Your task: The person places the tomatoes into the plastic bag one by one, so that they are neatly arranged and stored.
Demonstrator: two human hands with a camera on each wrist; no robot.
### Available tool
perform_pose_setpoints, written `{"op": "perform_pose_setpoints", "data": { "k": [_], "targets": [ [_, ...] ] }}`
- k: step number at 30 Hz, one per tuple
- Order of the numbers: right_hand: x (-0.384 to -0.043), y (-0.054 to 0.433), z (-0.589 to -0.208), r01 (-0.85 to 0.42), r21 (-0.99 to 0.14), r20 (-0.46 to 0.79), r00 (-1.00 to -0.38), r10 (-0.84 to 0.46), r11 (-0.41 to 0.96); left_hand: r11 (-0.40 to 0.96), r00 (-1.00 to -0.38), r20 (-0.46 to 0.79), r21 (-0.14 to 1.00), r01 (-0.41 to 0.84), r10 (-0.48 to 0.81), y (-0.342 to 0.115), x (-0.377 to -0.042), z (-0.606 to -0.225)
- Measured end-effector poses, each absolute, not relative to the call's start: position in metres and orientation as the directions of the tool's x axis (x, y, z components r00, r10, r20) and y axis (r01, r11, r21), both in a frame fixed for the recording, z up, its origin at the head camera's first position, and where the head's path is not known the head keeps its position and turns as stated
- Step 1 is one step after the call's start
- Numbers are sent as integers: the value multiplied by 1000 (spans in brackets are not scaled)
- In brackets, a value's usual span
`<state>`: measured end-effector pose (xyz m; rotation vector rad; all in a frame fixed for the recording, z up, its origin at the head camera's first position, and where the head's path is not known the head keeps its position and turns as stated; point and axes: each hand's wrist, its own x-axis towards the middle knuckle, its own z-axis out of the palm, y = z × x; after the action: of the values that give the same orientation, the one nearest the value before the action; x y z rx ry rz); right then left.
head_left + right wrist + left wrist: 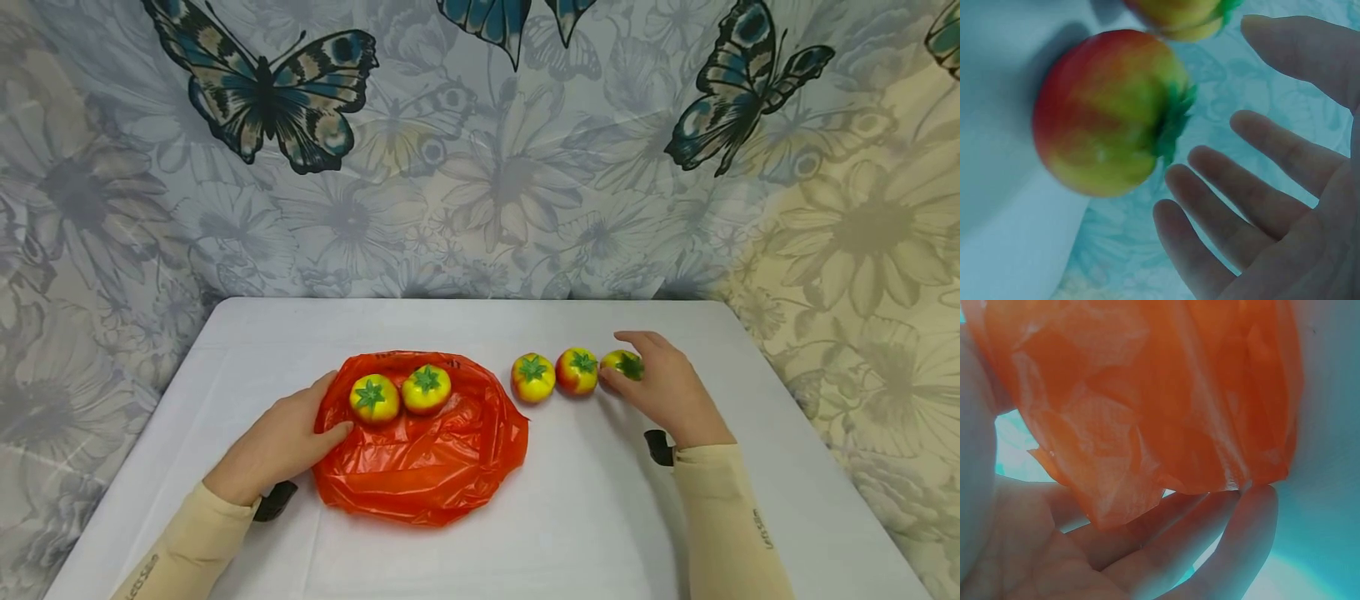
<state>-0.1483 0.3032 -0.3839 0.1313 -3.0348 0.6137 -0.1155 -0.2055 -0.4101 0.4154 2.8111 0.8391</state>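
Observation:
A red plastic bag lies on the table, and my left hand holds its left edge, thumb on top. In the left wrist view the fingers bend against the bag's rim. Two yellow-red tomatoes with green leafy tops, a left one and a right one, sit at the bag's upper part. My right hand reaches over the rightmost tomato, partly hiding it. In the right wrist view its spread fingers stand apart from the nearest tomato.
Between the bag and my right hand, a yellow tomato and a redder tomato stand in a row with the rightmost one. The white table meets a wall covering with flowers and butterflies at its back.

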Motion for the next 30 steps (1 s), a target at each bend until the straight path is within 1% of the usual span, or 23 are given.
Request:
{"op": "perform_pose_setpoints", "data": {
  "k": [8, 11, 30],
  "targets": [
    [-153, 310, -392, -11, -394, -59, -998, -37, 919, 811, -947, -94, 545, 210, 308, -205, -116, -410],
    [-155, 312, -396, 2, -396, -85, -996, -35, 918, 805, -946, -90, 553, 212, 311, -206, -116, -410],
    [-158, 312, -406, -40, -371, -60, -996, -67, 928, 814, -951, -86, 544, 206, 298, -205, -116, -411]
  ]
}}
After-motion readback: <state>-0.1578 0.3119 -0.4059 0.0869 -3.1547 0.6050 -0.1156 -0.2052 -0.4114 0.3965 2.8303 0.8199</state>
